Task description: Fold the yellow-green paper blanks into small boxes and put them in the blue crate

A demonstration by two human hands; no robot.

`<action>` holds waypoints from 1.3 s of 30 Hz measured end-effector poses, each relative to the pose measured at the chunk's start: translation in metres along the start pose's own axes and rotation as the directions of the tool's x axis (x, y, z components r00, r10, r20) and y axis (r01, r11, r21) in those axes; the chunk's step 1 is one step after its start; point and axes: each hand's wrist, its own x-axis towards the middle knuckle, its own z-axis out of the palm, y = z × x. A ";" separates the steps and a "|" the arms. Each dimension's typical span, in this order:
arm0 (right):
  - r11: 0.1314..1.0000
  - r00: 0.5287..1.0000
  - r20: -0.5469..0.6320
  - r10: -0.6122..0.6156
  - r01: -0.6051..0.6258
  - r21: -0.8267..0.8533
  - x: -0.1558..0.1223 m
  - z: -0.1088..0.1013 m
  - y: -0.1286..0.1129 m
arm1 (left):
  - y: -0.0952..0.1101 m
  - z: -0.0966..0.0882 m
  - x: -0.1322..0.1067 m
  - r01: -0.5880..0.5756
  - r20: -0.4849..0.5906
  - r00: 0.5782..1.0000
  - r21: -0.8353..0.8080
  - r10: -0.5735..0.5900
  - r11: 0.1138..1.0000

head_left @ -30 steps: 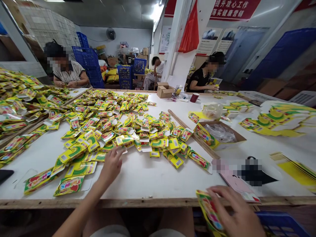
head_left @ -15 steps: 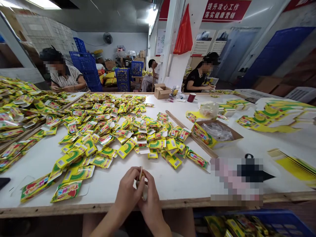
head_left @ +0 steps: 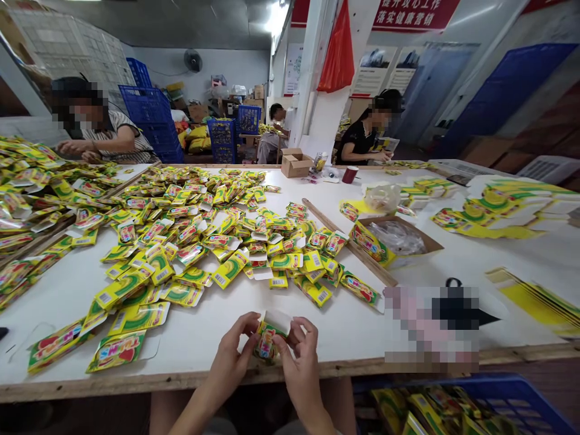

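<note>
Between my two hands, near the table's front edge, is a small yellow-and-green printed box [head_left: 267,342] with its pale end flap raised on the far side. My left hand [head_left: 235,344] grips the box's left side between thumb and fingers. On the right side, my right hand [head_left: 299,350] holds it with the thumb on the printed face and the fingers by the flap. Beyond my hands lies a wide heap of similar small boxes [head_left: 231,269], many with white flaps sticking out. What is inside the held box cannot be seen.
A wooden strip [head_left: 348,241] divides the white table [head_left: 335,326]. Right of it stand an open carton [head_left: 399,241] with clear plastic bags and stacks of flat yellow cardboard [head_left: 534,302]. A blue crate [head_left: 512,399] of boxes sits below the edge. Several people work beyond.
My hands have moved apart slightly and turned the box, so its printed face and raised flap now show. The view has shifted a little. The person at far left has leaned and raised their hands.
</note>
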 end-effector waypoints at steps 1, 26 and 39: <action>1.000 1.000 0.005 -0.010 0.010 -0.013 0.001 -0.001 0.000 | 0.000 -0.001 0.000 -0.019 0.012 1.000 0.018 0.018 1.000; 0.929 0.903 0.342 -0.262 0.331 -0.164 0.018 0.003 -0.017 | 0.005 -0.012 -0.005 -0.143 -0.033 0.989 0.039 0.144 0.989; 0.915 0.939 0.242 -0.246 0.307 -0.263 0.026 0.015 -0.024 | 0.008 -0.005 0.005 -0.075 -0.168 0.983 0.009 0.076 0.997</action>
